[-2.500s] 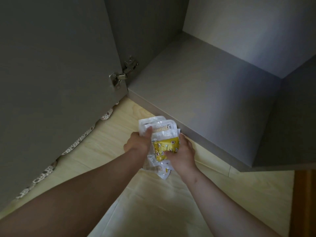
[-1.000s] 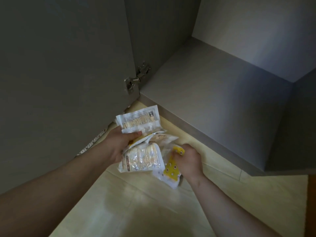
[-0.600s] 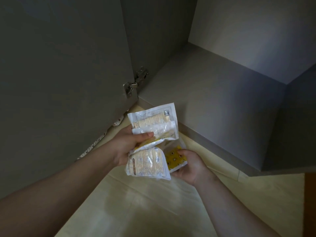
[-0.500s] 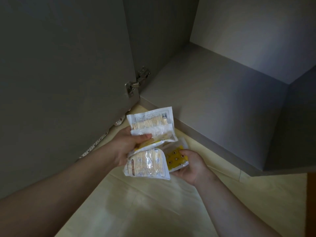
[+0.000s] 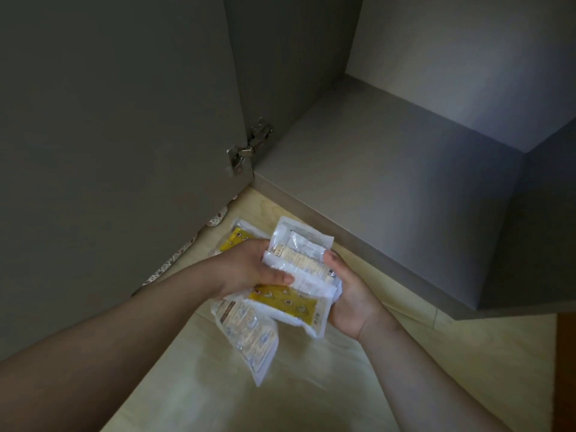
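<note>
Centre frame, I count four packets (image 5: 282, 302), two yellow, two white, left hand (image 5: 249, 269) and right hand (image 5: 349, 297) fingers curled round them.

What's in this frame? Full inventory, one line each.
packets: at least four, white, clear and yellow, bunched between both hands above the floor
cabinet: one, grey, open, upper right
cabinet door: one, grey, swung open at left
hinge: one, silver metal, joins the door to the cabinet side
floor: one, pale wood tone, below the cabinet
patterned edge: one, white with brown spots, on the floor under the door
left hand: one, grips the packets from the left
right hand: one, holds the packets from the right
</note>
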The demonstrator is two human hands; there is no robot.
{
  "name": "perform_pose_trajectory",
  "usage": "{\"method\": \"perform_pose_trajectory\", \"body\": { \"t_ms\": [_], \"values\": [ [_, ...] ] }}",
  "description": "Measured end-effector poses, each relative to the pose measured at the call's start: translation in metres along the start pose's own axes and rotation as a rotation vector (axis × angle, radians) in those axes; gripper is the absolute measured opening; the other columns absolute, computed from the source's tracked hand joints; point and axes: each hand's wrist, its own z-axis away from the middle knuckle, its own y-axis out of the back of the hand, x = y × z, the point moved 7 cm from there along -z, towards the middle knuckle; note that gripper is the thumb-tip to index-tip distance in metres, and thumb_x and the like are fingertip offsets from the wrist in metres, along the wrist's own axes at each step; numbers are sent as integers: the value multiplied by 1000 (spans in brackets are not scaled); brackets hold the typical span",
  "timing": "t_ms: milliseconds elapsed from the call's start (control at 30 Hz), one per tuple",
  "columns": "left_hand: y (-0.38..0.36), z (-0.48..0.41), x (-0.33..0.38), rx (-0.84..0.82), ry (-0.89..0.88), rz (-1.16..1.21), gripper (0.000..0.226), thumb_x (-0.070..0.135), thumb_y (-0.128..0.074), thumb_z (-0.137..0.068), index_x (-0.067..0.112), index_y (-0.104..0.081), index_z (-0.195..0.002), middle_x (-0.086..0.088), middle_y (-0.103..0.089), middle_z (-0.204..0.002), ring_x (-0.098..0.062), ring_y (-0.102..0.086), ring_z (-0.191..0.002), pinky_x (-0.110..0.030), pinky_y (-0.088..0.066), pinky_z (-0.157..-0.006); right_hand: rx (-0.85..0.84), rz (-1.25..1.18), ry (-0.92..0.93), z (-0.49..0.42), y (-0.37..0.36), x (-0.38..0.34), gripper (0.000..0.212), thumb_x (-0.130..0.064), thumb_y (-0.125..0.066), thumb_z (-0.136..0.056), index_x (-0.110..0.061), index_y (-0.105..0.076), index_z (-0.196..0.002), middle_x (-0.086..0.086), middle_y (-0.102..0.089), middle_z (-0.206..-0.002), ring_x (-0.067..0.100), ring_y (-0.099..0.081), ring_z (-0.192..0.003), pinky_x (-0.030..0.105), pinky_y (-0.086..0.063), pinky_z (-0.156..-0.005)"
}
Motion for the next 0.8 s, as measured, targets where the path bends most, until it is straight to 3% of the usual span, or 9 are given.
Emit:
{"method": "perform_pose_trajectory", "body": {
  "t_ms": [133, 267, 467, 600, 667, 700, 733, 767, 800],
  "values": [
    [4, -2, 10, 124, -101, -366, 35, 30, -73, -80, 19, -60, -111, 4, -69, -101, -11, -66, -92, -23, -52, -81, 122, 193, 62, -1, 6, -1, 62, -8, -72, -68, -8, -54, -127, 18, -67, -114, 36, -64, -106, 51, -51, -91],
    [13, 1, 19, 373, -154, -550, 35, 48, -61, -85, 18, -45, -95, 0, -57, -70, -14, -55, -65, -23, -39, -55, 179, 174, 108, 0, 9, -1, 33, 0, -61, -84, -13, -61, -114, 12, -72, -104, 30, -68, -96, 49, -52, -88],
    [69, 16, 20, 839, -22, -79, 27, 38, -57, -92, 15, -49, -80, -3, -54, -54, -10, -51, -32, -19, -37, -35, 384, 93, 213, 5, 35, -4, 29, 2, -60, -87, -12, -61, -113, 12, -71, -104, 29, -69, -90, 52, -54, -83],
    [58, -1, 10, 827, 64, 657, 32, 23, -54, -96, 10, -47, -67, -4, -48, -43, -4, -43, -24, -21, -43, -48, 343, 31, 217, 5, 30, 4, 32, 1, -58, -88, -14, -59, -116, 13, -70, -110, 26, -70, -92, 48, -56, -77],
    [43, -13, 4, 744, 146, 716, 21, 24, -52, -97, 5, -57, -92, 0, -62, -55, -4, -59, -46, -24, -45, -57, 237, -27, 177, -1, 18, 11, 45, -3, -63, -80, -13, -55, -123, 17, -66, -116, 33, -67, -101, 49, -56, -78],
    [40, -17, -4, 764, 231, 654, 31, 27, -51, -97, 4, -52, -117, 0, -68, -81, -8, -66, -73, -26, -46, -70, 202, -49, 142, -3, 13, 14, 55, -6, -66, -74, -12, -53, -127, 20, -64, -119, 35, -65, -104, 48, -55, -79],
    [38, -12, -4, 796, 302, 472, 48, 30, -51, -96, 5, -38, -135, -1, -63, -111, -13, -63, -101, -26, -44, -81, 189, -58, 99, -4, 9, 17, 63, -9, -69, -70, -11, -52, -130, 21, -63, -121, 37, -64, -106, 47, -56, -79],
    [39, -9, -2, 826, 380, 49, 56, 30, -49, -96, 5, -28, -141, -3, -54, -128, -18, -54, -118, -25, -39, -85, 175, -72, 63, -5, 5, 20, 65, -12, -70, -69, -10, -51, -132, 22, -62, -122, 37, -63, -107, 47, -55, -80],
    [40, -6, 2, 870, 393, -113, 56, 30, -48, -96, 6, -27, -142, -4, -49, -133, -20, -50, -124, -25, -35, -81, 170, -86, 30, -6, 2, 21, 63, -17, -70, -72, -9, -52, -132, 23, -61, -122, 37, -63, -108, 48, -54, -84]
  ]
}}
